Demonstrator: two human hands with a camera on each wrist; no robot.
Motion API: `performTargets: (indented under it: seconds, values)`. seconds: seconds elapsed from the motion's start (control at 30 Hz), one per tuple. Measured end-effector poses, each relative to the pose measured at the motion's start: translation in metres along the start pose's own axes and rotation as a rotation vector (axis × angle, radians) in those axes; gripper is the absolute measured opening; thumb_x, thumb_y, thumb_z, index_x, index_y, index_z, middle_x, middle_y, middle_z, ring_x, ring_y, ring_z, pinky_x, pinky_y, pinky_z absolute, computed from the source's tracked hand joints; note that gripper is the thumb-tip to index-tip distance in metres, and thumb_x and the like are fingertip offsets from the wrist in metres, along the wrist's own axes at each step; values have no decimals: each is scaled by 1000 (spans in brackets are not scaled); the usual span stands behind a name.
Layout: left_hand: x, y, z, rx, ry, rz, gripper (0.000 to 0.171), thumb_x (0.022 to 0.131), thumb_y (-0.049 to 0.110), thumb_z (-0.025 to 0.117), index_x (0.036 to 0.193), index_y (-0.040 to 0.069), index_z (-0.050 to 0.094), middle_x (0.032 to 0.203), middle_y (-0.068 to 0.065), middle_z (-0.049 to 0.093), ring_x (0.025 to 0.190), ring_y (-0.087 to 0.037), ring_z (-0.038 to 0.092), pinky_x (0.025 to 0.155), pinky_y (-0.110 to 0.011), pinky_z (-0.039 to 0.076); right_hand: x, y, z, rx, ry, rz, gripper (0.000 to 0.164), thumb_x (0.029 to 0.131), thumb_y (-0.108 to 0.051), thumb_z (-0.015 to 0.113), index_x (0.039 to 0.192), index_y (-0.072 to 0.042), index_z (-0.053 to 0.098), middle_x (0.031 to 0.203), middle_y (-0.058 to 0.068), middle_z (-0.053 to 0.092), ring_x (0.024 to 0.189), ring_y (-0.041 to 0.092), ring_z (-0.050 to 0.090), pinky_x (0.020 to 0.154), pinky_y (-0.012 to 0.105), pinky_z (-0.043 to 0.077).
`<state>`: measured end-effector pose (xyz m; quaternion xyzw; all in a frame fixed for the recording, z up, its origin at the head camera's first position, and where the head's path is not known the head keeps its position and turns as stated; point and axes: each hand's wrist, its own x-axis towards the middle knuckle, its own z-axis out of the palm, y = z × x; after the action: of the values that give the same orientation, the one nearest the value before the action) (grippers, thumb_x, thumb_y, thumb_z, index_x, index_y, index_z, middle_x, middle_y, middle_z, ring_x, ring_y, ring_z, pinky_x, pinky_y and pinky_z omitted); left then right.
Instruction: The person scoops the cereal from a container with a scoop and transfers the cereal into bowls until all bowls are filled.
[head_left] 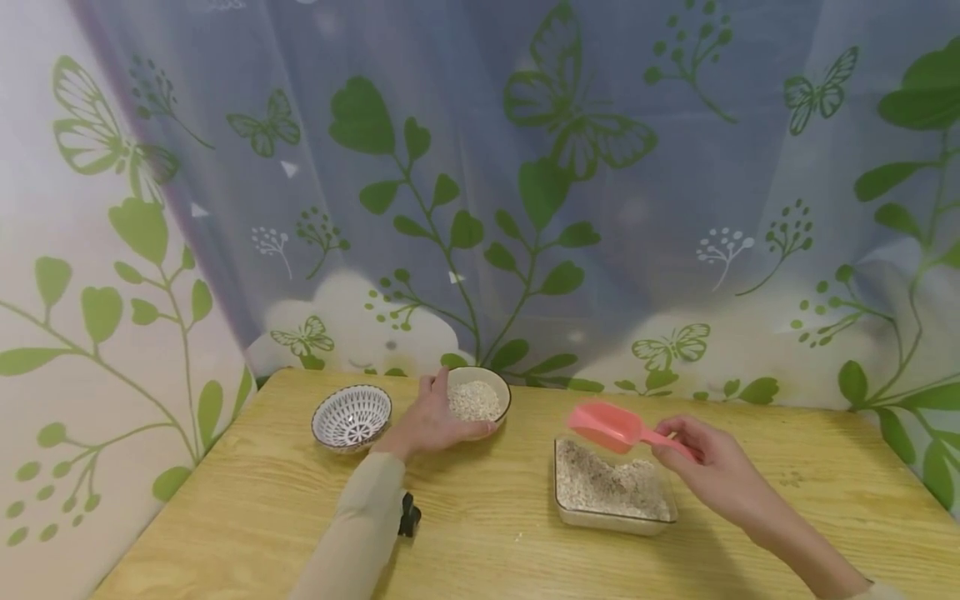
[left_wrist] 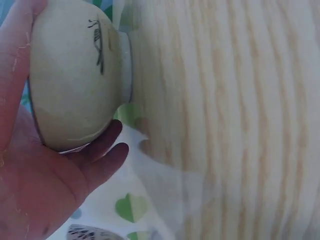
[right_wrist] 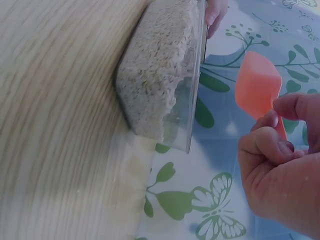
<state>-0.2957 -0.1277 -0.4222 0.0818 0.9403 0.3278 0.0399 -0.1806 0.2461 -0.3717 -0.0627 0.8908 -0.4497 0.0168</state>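
My left hand (head_left: 431, 422) holds a cream bowl (head_left: 504, 398) by its side, thumb at the front and fingers toward the back. Pale flakes, like oatmeal (head_left: 474, 402), lie in the bowl. In the left wrist view the bowl's outer wall (left_wrist: 75, 75) shows a small dark drawing. My right hand (head_left: 712, 462) pinches the handle of a pink scoop (head_left: 611, 427), which is held above a rectangular glass container (head_left: 615, 523). Oat-like flakes fill much of this container, with a hollow near the far side. The right wrist view shows the scoop (right_wrist: 257, 82) clear of the container's rim.
A black-and-white patterned bowl (head_left: 352, 419) stands left of the left hand. A small black object (head_left: 408, 515) shows beside the left sleeve. Behind the wooden table (head_left: 465, 533) hangs a curtain (head_left: 465, 167) printed with leaves and butterflies. Tiny crumbs lie near the glass container.
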Motion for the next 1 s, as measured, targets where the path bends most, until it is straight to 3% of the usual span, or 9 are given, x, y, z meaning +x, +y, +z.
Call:
performTargets:
  seconds: [0.13,0.4,0.57,0.67,0.77,1.0]
  values:
    - [-6,-6,-13,70,-24,42,132,73,72,78,165,8,9,160,-23,26,140,-44,47,113,-58,45,-3,6,-3,-14,4,5,33,104,-24,61,127,0,59,77,2,55,55,7,39,49,25,39]
    - [-34,-14,-68,231,20,140,103,80,61,80,159,12,36,157,-26,39,137,-46,49,107,-64,48,-10,17,-15,-55,22,32,34,105,-26,59,126,0,59,77,2,56,54,7,38,48,26,38]
    - [-47,-30,-90,380,24,120,97,79,60,80,157,14,42,157,-25,40,139,-54,41,103,-77,40,-15,24,-21,-58,16,51,35,105,-29,59,125,0,59,77,3,56,55,8,39,48,27,39]
    - [-51,-42,-95,402,-26,73,100,78,59,81,158,15,39,158,-28,35,140,-59,35,100,-81,38,-19,30,-23,-66,12,53,34,105,-28,59,123,0,59,77,3,55,56,8,40,49,27,39]
    - [-52,-52,-94,366,-54,56,101,77,58,81,158,14,39,157,-31,33,139,-61,33,97,-81,40,-22,36,-25,-73,11,55,32,104,-26,60,122,0,60,77,2,54,56,8,40,49,26,39]
    - [-46,-67,-93,342,2,36,86,77,43,82,151,14,48,148,-29,37,125,-59,45,84,-70,51,-27,45,-25,-64,-22,87,31,104,-24,61,123,-1,59,74,-1,50,55,6,38,47,25,38]
